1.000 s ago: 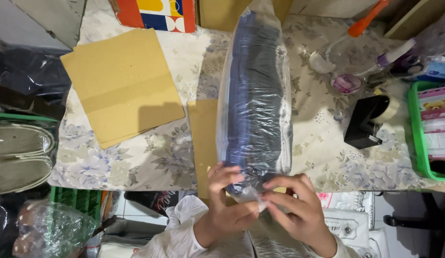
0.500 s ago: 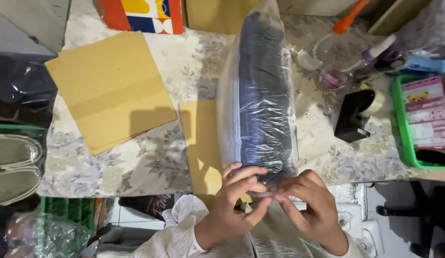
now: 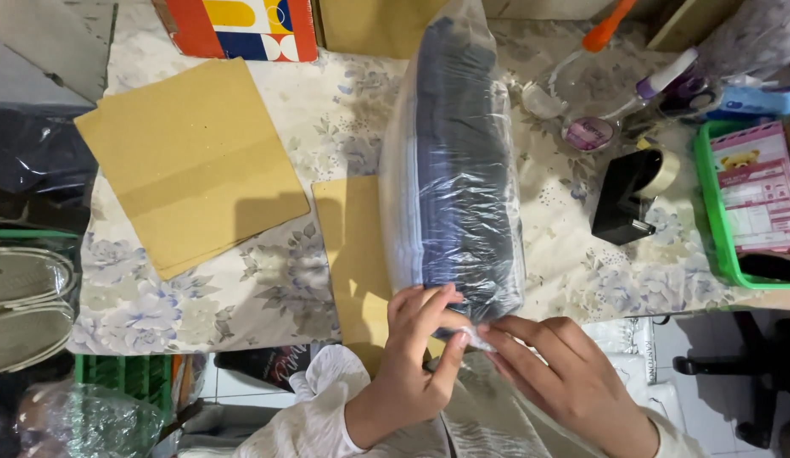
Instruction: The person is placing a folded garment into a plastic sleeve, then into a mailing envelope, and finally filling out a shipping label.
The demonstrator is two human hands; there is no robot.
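A long clear plastic bag stuffed with dark blue fabric [image 3: 459, 170] lies lengthwise on the floral-covered table [image 3: 242, 288]. My left hand [image 3: 416, 352] presses on the bag's near end and pinches its plastic flap. My right hand [image 3: 556, 373] meets it from the right, fingertips gripping the same flap at the table's front edge. A brown cardboard sheet [image 3: 352, 254] lies partly under the bag.
A larger cardboard sheet [image 3: 191, 161] lies at the left. A black tape dispenser [image 3: 628, 199] stands right of the bag, a green tray [image 3: 743, 203] with a pink packet beyond it. Bottles and a colourful box [image 3: 242, 25] sit at the back. Sandals [image 3: 26, 305] are on the floor at the left.
The view has shifted a little. Both hands stay at the bag's near end, fingers drawn closer together on the plastic flap.
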